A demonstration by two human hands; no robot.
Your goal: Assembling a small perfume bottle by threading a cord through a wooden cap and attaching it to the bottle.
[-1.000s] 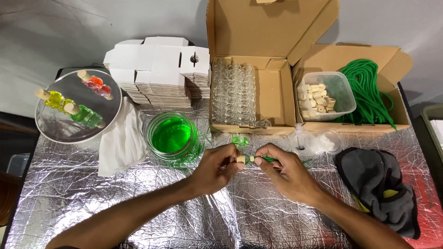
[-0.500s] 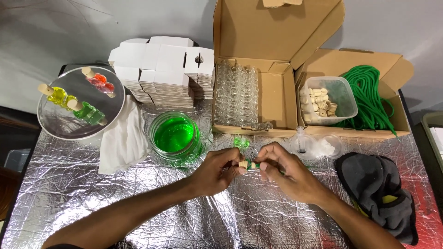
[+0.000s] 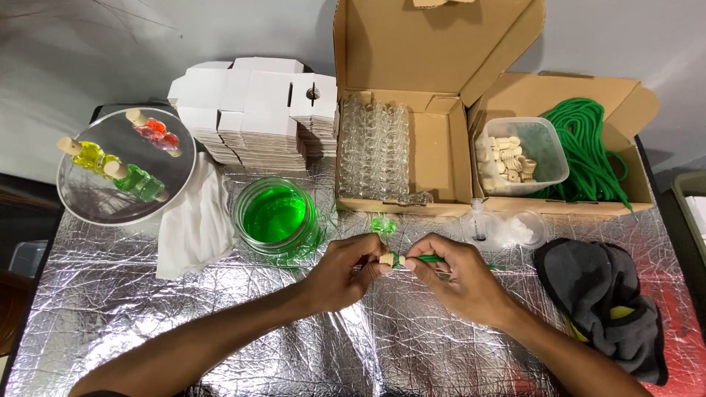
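Both hands meet at table centre, over the crinkled foil cover. L hand has fingers pinched on a small wooden cork; R hand is pinched on a green cord that runs into the cork from the right. Cork and cord sit between the fingertips, held just above the foil, in front of the big cardboard box. That box holds rows of small clear glass bottles. A second box to its right has a clear tub of corks and a coil of green cord. Glass jar of green liquid is just left of L hand, w/ a white cloth beside it. Round tray far left carries filled bottles, yellow, green, red. Stack of flat white cartons behind the jar. Dark grey cloth lies at right, near R forearm. A small green-filled bottle sits near the box front.
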